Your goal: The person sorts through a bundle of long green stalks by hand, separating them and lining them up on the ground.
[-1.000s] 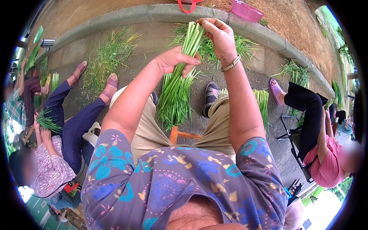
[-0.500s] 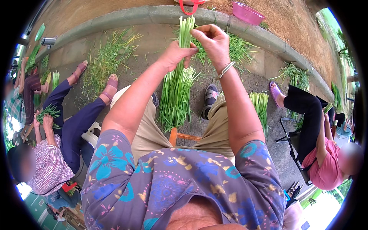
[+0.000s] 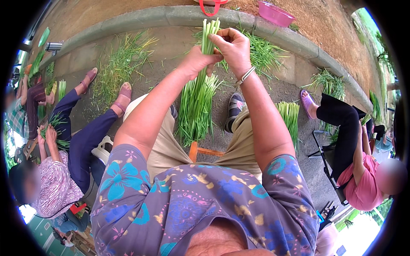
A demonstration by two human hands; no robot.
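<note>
My left hand is wrapped round an upright bunch of garlic chives, pale cut ends at the top and green leaves hanging below. Thumb and fingers of my right hand pinch at the stalks near those pale ends; a bracelet circles that wrist. Under the held bunch, a larger pile of chives lies on the ground between my feet. Another bundle of chives rests by my right leg.
Loose leaves litter the ground beyond my hands, with more trimmings at left. A stone kerb curves behind them. A pink basin stands past it. Seated co-workers flank me: one in a patterned top, another in pink.
My right hand has shifted slightly left and closer to the bunch. The bunch's top leans a little further right. The left hand stays wrapped round it.
</note>
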